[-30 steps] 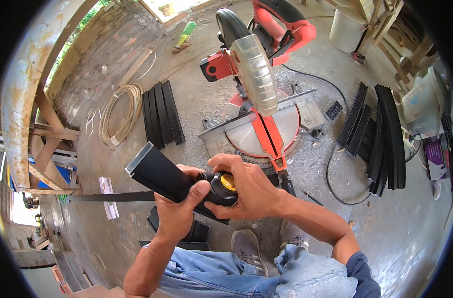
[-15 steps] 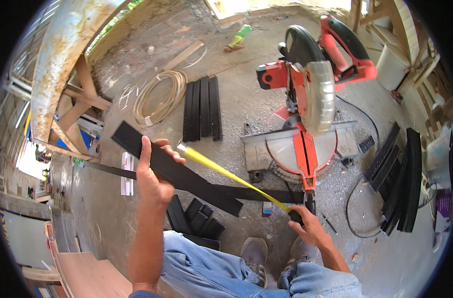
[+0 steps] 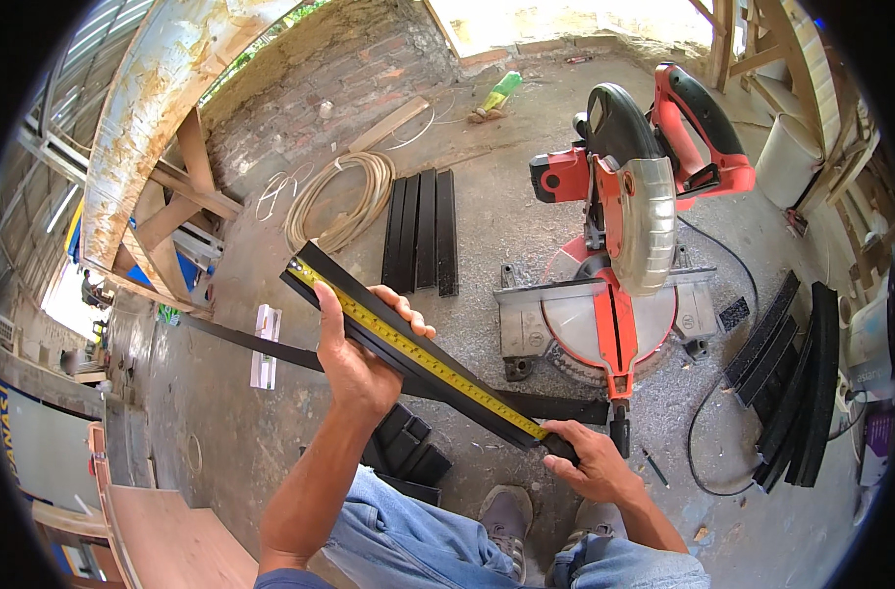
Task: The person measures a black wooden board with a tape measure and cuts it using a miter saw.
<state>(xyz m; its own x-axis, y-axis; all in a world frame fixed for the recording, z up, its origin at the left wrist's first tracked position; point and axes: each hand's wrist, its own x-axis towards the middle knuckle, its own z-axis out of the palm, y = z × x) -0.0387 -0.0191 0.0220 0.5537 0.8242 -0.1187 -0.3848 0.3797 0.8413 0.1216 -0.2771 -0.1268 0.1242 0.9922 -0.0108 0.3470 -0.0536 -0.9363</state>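
Scruffy floor [image 3: 221, 422] below us. Our left hand [image 3: 361, 371] grips a black strip [image 3: 447, 384], our right hand [image 3: 599, 463] a tape measure [image 3: 428, 354].

Marked yellow tape [image 3: 428, 357], lettered blue sign [image 3: 2, 430], lettered bucket [image 3: 870, 346]

The left hand [image 3: 362, 371] clasps palm-up, thumb opposite its fingers, while the right hand [image 3: 596, 463] curls nearer the knees.
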